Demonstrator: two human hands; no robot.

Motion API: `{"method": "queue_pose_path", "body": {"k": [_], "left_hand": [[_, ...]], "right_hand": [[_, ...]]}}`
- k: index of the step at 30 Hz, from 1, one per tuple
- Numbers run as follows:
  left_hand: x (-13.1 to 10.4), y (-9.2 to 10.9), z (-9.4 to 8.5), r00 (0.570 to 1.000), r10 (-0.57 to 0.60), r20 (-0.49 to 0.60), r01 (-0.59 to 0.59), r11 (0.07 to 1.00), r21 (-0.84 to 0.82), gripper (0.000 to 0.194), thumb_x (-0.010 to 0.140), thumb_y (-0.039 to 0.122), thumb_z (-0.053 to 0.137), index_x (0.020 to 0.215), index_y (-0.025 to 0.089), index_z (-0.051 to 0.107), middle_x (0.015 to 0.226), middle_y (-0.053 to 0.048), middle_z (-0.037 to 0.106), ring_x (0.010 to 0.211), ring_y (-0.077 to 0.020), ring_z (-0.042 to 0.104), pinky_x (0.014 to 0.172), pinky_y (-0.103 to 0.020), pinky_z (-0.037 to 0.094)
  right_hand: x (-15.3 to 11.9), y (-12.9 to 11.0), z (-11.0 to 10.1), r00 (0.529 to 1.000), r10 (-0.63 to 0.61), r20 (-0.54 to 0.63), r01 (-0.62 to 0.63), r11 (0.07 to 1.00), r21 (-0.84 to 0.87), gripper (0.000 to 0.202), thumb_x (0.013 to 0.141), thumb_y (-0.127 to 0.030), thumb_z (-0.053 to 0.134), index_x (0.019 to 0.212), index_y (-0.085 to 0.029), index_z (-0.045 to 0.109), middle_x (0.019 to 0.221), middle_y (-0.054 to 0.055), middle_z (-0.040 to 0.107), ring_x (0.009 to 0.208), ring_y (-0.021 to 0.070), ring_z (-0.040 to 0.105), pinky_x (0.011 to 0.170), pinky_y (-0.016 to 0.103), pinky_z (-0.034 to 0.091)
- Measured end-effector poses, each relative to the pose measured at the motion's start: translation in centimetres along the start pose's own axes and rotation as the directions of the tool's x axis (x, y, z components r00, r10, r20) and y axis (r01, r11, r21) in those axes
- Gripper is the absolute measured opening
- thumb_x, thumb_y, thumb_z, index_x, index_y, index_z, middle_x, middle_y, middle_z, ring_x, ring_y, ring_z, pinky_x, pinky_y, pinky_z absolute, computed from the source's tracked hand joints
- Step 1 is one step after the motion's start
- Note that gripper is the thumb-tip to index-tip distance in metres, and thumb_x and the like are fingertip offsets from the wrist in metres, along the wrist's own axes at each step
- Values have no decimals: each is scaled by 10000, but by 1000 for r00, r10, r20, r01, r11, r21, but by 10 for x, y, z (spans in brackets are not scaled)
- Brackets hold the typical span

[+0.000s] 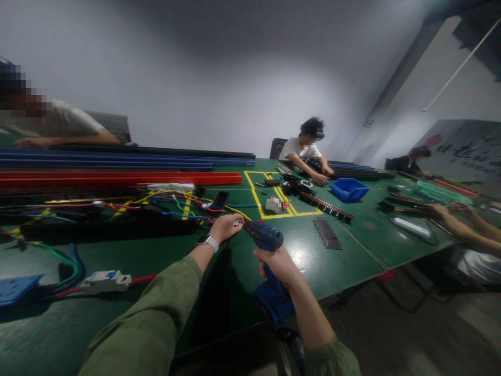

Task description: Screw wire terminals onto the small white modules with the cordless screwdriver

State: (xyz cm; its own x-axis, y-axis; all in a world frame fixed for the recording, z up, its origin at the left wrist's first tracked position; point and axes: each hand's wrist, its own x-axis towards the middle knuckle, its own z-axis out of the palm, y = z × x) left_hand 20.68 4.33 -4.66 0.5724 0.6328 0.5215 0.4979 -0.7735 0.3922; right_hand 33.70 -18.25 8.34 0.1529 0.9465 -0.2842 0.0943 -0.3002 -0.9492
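My right hand (277,261) is wrapped round the handle of a blue power drill (270,237), which points left. Just beyond the drill's tip, my left hand (226,227), with a watch on its wrist, is closed round a small part (237,223), too small to name. Both hands are above the green table (242,282). Coloured wires (176,201) and a black phone-like device (220,200) lie beyond my left hand. A white connector block (107,280) with red cable lies to the left.
Long red (195,178) and blue rails (156,160) lie along the back left. A blue bin (349,189), a black strip (329,207) and white breakers (273,204) are at right. Other people work across the table and at the right edge.
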Motion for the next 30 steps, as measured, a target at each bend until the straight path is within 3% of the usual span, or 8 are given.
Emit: {"method": "queue_pose_path", "body": {"k": [9,24,30], "left_hand": [[0,1,-2,1000,1,10,-1,1000,14,268,811,327,615,1065,285,686,953,1,741,890,-175,680,859,-261,492],[1,4,-6,999,-27,29,28,999,-32,260,798,309,627,1046,278,697,947,-2,740,897,-176,674,837,-251,494],[0,2,-4,999,-16,38,16,1000,-13,274,795,294,623,1061,282,687,963,1,740,898,-175,677,850,-257,490]], "right_hand": [[-2,-3,0,1000,-13,21,14,1000,-15,432,740,-259,619,1144,-137,529,483,-94,486,358,128,528,401,222,374],[-1,-2,0,1000,31,-1,-31,999,-19,291,750,-248,610,1016,-145,554,440,-88,481,350,130,520,410,225,373],[1,1,-1,1000,-6,15,6,1000,-11,326,747,-251,615,1048,-148,543,470,-84,501,352,132,523,397,226,366]]}}
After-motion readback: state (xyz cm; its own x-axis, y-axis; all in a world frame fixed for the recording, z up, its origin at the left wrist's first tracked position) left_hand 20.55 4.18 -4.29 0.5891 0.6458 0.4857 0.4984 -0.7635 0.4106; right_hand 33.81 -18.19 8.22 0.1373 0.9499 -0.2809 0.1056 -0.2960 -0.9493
